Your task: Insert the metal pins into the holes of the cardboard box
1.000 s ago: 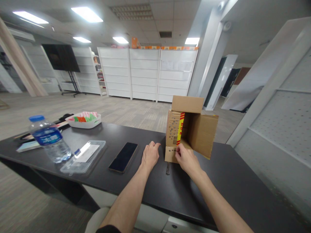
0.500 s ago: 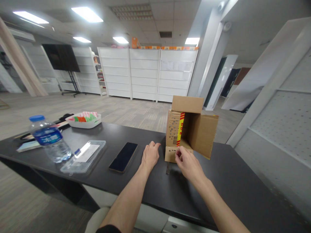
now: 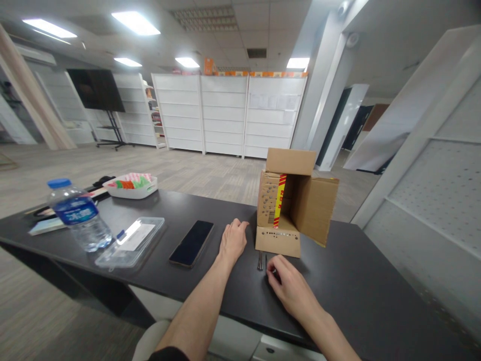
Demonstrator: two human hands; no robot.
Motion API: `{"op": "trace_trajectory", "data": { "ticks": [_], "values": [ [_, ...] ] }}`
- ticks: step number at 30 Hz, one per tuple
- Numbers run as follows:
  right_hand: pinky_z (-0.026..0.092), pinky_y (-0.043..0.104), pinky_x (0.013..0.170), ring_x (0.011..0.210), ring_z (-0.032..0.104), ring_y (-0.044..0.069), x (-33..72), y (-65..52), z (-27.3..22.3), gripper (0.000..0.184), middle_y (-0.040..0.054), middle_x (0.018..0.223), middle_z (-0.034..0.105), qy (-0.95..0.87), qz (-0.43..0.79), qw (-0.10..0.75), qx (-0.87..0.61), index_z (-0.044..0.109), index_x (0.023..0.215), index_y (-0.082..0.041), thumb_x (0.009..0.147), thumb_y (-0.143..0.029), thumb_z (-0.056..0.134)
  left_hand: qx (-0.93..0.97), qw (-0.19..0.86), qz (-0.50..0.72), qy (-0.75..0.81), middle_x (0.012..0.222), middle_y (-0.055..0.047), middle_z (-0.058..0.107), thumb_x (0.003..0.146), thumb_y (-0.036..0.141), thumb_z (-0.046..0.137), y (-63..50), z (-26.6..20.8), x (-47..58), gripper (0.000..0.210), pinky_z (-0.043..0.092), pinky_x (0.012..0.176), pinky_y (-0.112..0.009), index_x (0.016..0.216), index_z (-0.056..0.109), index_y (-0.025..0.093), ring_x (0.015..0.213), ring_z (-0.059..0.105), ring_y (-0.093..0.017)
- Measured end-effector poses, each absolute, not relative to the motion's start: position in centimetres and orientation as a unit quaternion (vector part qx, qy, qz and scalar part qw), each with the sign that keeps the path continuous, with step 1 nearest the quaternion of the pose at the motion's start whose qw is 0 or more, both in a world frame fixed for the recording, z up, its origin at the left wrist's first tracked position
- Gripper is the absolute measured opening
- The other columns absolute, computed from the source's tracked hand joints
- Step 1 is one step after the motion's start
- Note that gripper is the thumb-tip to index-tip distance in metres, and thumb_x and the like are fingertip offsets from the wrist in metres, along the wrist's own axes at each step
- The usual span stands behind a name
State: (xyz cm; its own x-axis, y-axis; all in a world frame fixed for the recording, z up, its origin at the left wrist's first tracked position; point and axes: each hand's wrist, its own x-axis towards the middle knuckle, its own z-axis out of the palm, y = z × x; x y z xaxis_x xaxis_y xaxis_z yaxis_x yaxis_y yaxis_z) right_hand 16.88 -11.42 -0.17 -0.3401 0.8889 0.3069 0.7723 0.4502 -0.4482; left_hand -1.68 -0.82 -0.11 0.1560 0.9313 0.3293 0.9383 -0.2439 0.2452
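Note:
An open cardboard box (image 3: 280, 244) stands on its side on the dark table, its flaps spread. Rows of small holes run across its lower front flap, and small metal heads dot its left side. In front of the box lie a few slim metal nails (image 3: 260, 261). Just right of them, my right hand (image 3: 287, 283) is low over the table, thumb and fingertips pinched on a thin dark nail (image 3: 266, 260). My left hand (image 3: 233, 240) rests on the table left of the box, fingers loosely bent, thumb held apart; no object shows in it.
A phone (image 3: 192, 243) lies left of my left hand. Farther left are a clear plastic case (image 3: 131, 243), a water bottle (image 3: 80, 215) and a white basket (image 3: 131, 191) with colourful packets. A perforated panel (image 3: 439, 185) stands along the right side.
My right hand has come down and towards me, away from the box's front flap to beside the nails. The left hand and the box have stayed put.

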Motion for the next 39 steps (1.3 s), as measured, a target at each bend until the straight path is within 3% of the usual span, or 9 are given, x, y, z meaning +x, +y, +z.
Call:
{"op": "trace_trajectory", "data": {
  "ticks": [22, 29, 39],
  "values": [
    [0.048, 0.032, 0.078, 0.086, 0.058, 0.020, 16.32, -10.83, -1.14, 0.015, 0.0046, 0.092, 0.061, -0.826, 0.100, 0.272, -0.483, 0.055, 0.090, -0.021, 0.095, -0.011, 0.044, -0.761, 0.022, -0.209, -0.614, 0.104, -0.005, 0.059, 0.095, 0.012, 0.038, -0.68, -0.32, -1.69, 0.041, 0.045, 0.088, -0.030, 0.125, 0.061, 0.027, 0.091, 0.060, -0.017],
    [0.047, 0.032, 0.079, 0.088, 0.058, 0.021, 16.21, -11.00, -0.60, 0.010, 0.0035, 0.094, 0.061, -0.825, 0.096, 0.249, -0.498, 0.055, 0.093, -0.022, 0.092, -0.013, 0.051, -0.758, 0.019, -0.207, -0.618, 0.104, -0.005, 0.059, 0.095, 0.012, 0.038, -0.77, -0.04, -1.65, 0.041, 0.045, 0.088, -0.030, 0.125, 0.061, 0.027, 0.091, 0.060, -0.017],
    [0.047, 0.033, 0.081, 0.090, 0.058, 0.021, 16.41, -10.76, -0.57, 0.011, 0.0042, 0.097, 0.060, -0.825, 0.111, 0.234, -0.502, 0.055, 0.095, -0.021, 0.095, -0.013, 0.048, -0.759, 0.012, -0.208, -0.617, 0.104, -0.006, 0.058, 0.095, 0.013, 0.038, -0.75, -0.10, -1.66, 0.041, 0.044, 0.089, -0.030, 0.125, 0.061, 0.027, 0.092, 0.060, -0.017]
  ]
}}
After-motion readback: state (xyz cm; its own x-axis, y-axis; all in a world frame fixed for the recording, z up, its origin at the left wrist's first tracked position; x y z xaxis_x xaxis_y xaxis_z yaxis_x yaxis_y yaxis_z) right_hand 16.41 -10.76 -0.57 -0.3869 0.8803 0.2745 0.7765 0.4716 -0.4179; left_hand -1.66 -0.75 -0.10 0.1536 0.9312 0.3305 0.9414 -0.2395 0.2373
